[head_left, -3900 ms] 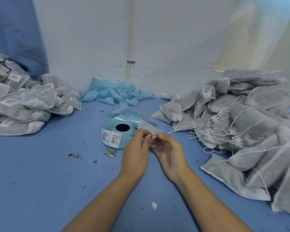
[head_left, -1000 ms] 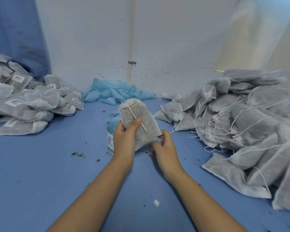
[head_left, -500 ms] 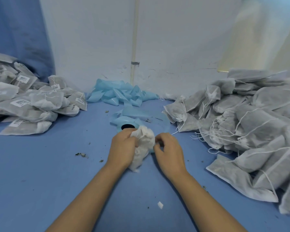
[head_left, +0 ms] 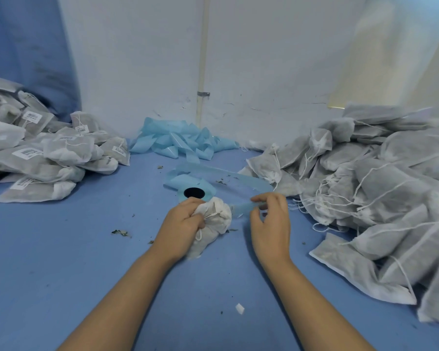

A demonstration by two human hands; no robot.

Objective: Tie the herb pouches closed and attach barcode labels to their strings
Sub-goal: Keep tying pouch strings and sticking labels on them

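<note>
My left hand (head_left: 181, 225) grips a white herb pouch (head_left: 214, 224) with a drawstring, crumpled against the blue table in front of the label roll (head_left: 195, 193). My right hand (head_left: 270, 221) is just right of the pouch, and its fingertips pinch the pale blue backing strip (head_left: 241, 207) that runs from the roll. Whether a label is on that strip I cannot tell. The roll is partly hidden behind my left hand and the pouch.
A heap of labelled pouches (head_left: 38, 153) lies at the left. A large heap of unlabelled pouches with loose strings (head_left: 370, 188) fills the right side. Used blue backing strips (head_left: 183, 141) are piled against the white wall. Herb crumbs (head_left: 121, 233) and a paper scrap (head_left: 239, 308) lie on the table.
The pouch, held up in my left hand a second ago, has come down to the table by the roll. My right hand has left the pouch and taken the backing strip.
</note>
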